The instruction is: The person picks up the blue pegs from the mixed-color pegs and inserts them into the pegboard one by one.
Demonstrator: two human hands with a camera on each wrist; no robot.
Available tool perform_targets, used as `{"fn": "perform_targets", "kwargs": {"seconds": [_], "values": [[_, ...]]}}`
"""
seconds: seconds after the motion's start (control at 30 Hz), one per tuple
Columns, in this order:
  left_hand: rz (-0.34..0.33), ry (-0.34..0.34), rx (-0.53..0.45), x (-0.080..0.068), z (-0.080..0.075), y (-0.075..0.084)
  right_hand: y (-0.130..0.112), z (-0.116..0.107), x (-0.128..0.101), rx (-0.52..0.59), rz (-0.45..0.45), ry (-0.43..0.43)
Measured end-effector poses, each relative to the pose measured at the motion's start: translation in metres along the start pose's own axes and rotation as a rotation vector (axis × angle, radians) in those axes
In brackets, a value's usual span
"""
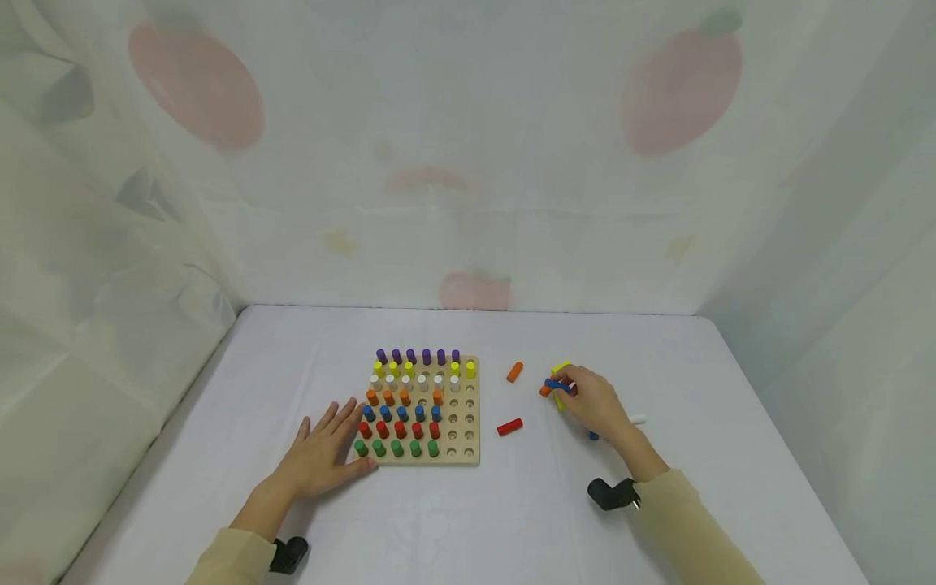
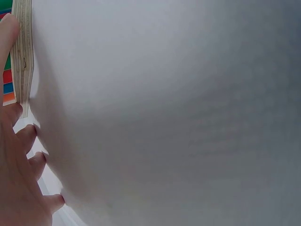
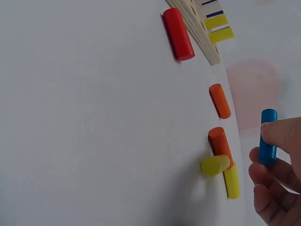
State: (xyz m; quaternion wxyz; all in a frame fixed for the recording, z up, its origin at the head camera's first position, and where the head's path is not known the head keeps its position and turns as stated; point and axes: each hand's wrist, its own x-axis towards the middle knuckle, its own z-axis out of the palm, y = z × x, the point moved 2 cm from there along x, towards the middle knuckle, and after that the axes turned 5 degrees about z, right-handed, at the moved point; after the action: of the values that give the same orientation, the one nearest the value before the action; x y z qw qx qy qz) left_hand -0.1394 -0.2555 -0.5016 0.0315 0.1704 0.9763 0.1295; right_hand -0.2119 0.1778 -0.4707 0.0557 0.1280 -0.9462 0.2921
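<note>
White cloth covers the table [image 1: 219,455], and pale curtains with pink fruit shapes hang behind it.

On the left, the left hand [image 1: 322,455] lies flat on the cloth with its fingers straight and spread. Its thumb touches the near left corner of the square wooden peg board [image 1: 468,459]. Rows of pegs stand in the board: purple at the back, then yellow, white, orange, blue, red, and green at the front. Some holes on the right side have no pegs.

Right of the board, a red wooden peg [image 1: 509,426] lies on its side, and a little orange wooden peg [image 1: 515,371] lies farther back.

Farther right, the right hand [image 1: 595,402] pinches a short blue wooden peg [image 1: 557,384] (a small round stick) between its thumb and fingers, just above a little pile of loose pegs. A white peg [image 1: 638,420] peeks out behind the hand.

From the head view the blue peg is partly hidden. The right wrist view shows it better: the blue peg [image 3: 268,136] is off the cloth, with the fingertips [image 3: 277,134] clamped on its middle. Beside it lie another orange peg [image 3: 220,143] and two yellow pegs [image 3: 215,165]. The left wrist view shows only the board's pale edge and the flat fingers.
</note>
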Motion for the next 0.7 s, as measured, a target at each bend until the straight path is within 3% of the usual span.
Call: {"fn": "perform_targets", "kwargs": {"seconds": [0.37,0.7], "values": [[0.002,-0.004,0.004,0.0,-0.001,0.002,-0.017,0.014,0.012,0.059,-0.062,0.007],[-0.002,-0.006,0.01,0.0,-0.002,0.001,-0.042,0.029,0.016,0.147,0.028,-0.038]]}}
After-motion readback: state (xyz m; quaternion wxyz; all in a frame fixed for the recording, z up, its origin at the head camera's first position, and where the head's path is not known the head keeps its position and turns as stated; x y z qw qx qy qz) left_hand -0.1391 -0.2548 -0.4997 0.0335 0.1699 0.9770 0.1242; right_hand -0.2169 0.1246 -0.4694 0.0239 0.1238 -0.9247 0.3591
